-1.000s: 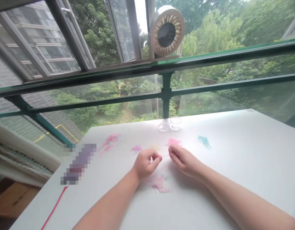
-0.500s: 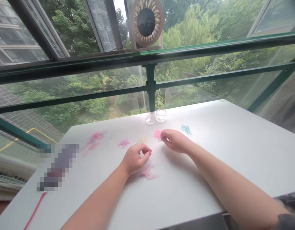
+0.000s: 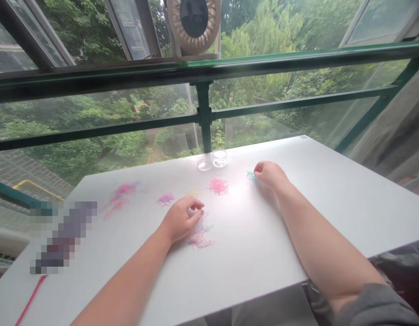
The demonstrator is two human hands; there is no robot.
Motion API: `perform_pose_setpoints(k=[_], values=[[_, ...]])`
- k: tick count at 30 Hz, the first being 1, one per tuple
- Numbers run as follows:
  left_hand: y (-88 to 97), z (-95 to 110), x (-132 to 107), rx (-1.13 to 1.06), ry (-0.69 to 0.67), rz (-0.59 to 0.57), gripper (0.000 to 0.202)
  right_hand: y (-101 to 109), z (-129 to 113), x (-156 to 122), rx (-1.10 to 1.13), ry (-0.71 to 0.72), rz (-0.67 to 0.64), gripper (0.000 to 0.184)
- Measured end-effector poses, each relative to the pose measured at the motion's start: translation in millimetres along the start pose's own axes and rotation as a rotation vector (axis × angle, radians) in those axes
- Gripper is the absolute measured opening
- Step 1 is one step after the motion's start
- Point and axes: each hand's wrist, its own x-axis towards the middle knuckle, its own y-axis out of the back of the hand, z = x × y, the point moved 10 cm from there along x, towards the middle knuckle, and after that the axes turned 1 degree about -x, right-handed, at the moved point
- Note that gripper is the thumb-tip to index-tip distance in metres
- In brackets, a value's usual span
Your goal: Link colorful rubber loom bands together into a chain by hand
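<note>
My right hand (image 3: 271, 174) is at the right-hand pile of teal rubber bands (image 3: 250, 175), its fingertips pinched together at the pile's edge. Anything between those fingertips is too small to make out. My left hand (image 3: 182, 218) hovers low over the table, thumb and forefinger brought close together; I cannot make out what they hold. Partly under it lies a mixed heap of pink and blue rubber bands (image 3: 200, 240). Beyond are a pink pile (image 3: 218, 186), a pale yellow pile (image 3: 195, 193) and a purple pile (image 3: 166, 198).
A clear round jar (image 3: 219, 158) and its lid (image 3: 204, 166) stand at the white table's (image 3: 257, 253) far edge. More pink and purple bands (image 3: 122, 194) lie left, near a blurred-out object (image 3: 66, 237) with a red cord (image 3: 31, 299). A green railing (image 3: 263, 65) runs behind.
My right hand has moved from the pink pile rightward to the teal pile, uncovering the pink one. The left hand stays beside the mixed heap. The view has shifted slightly.
</note>
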Motion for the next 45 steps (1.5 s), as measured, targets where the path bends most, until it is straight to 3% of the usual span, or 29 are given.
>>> perform_pose_setpoints(k=[4, 9, 13, 15, 17, 20, 27, 37, 45], values=[[2.0, -4.2, 1.0, 0.017, 0.020, 0.001, 0.021, -0.3, 0.9, 0.2, 0.048, -0.005, -0.013, 0.019], [3.0, -15.2, 2.0, 0.033, 0.072, 0.007, 0.022, 23.6, -3.3, -0.6, 0.086, 0.028, 0.168, 0.021], [1.1, -17.7, 1.5, 0.044, 0.092, -0.022, 0.022, 30.0, -40.2, -18.5, 0.184, 0.137, 0.227, 0.021], [-1.7, -17.0, 0.7, 0.046, 0.093, -0.057, 0.022, 16.2, -82.3, -38.0, 0.250, 0.340, 0.099, 0.021], [-4.7, -15.8, -0.3, 0.046, 0.087, -0.091, 0.022, -6.8, -127.5, -67.6, 0.285, 0.588, -0.128, 0.017], [-7.5, -14.1, -1.8, 0.043, 0.077, -0.116, 0.022, -28.8, -163.0, -104.2, 0.308, 0.783, -0.347, 0.021], [-14.5, -4.8, -2.3, 0.040, 0.016, -0.155, 0.018, -53.3, -169.1, -118.3, 0.281, 0.817, -0.491, 0.024], [-15.8, -5.3, -2.5, 0.023, 0.014, -0.164, 0.015, -60.9, -176.2, -120.4, 0.215, 0.829, -0.429, 0.012], [-19.8, -9.4, -1.9, 0.071, 0.117, -0.154, 0.017, -59.8, -173.3, -118.8, 0.192, 0.782, -0.419, 0.011]])
